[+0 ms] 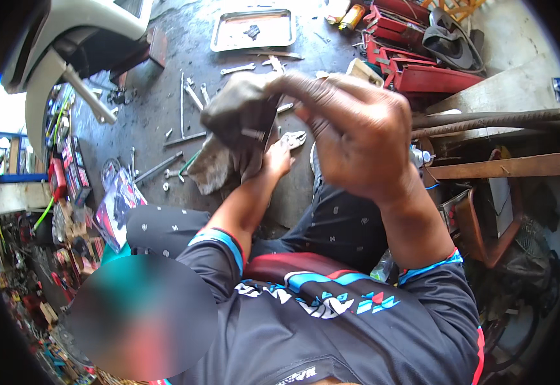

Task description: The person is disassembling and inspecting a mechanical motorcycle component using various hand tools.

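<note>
Curling the right hand (363,131) against a creased, dark-grey cloth (238,106) above the floor (144,102), with its grip too blurred to tell. Placing the left hand (280,159) by the cloth's lower folds, near one pair of steel pliers (296,138), with its hold hidden. Leaving open floor left of one thin rod (181,106).

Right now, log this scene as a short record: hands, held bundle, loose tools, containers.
Right hand: raised, at the upper edge of the dark grey bundle; exact grip unclear
Left hand: beside the bundle's lower part, partly hidden; grip unclear
Pliers: next to left hand; cannot tell if held
Wrench: on the floor
Metal tray: holds a small dark item
Toolbox: red, open
</note>
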`<action>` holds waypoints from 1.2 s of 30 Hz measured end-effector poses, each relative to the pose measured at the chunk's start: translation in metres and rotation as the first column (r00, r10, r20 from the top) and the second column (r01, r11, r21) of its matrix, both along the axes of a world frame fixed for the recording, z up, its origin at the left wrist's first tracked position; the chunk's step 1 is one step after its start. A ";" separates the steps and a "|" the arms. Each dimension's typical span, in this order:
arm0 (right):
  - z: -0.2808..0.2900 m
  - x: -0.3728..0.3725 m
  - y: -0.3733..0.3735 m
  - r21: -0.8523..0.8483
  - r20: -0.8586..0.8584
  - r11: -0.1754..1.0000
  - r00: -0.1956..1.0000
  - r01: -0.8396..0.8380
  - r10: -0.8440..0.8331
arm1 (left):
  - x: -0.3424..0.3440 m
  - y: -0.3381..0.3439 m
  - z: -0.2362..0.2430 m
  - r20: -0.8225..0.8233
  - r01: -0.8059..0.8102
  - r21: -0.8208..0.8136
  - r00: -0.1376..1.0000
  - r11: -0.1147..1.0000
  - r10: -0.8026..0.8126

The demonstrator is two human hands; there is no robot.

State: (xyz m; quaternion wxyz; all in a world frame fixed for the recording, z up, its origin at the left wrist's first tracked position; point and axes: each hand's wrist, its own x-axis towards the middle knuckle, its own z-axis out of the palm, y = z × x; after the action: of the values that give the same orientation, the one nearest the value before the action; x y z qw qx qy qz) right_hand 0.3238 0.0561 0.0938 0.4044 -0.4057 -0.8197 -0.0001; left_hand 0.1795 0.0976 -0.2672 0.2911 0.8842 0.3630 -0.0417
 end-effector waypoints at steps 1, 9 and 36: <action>-0.001 0.002 0.000 -0.013 0.004 1.000 1.000 -0.007 0.007 | -0.012 -0.002 0.000 -0.008 -0.022 -0.018 1.000 1.000 0.021; -0.004 0.014 0.009 -0.076 -0.021 0.996 0.999 -0.042 0.041 | -0.017 -0.017 -0.016 -0.053 -0.290 -0.144 0.957 0.946 0.286; 0.043 -0.003 0.029 -0.245 -0.063 0.887 0.906 0.392 -0.418 | -0.073 -0.060 0.265 0.498 -0.163 0.569 0.849 0.806 -0.180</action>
State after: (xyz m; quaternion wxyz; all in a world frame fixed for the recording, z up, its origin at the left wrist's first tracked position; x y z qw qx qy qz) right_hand 0.3207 0.0855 0.1369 0.3924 -0.6108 -0.6870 0.0320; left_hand 0.1062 0.0376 -0.0020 0.0889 0.9080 0.2589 0.3171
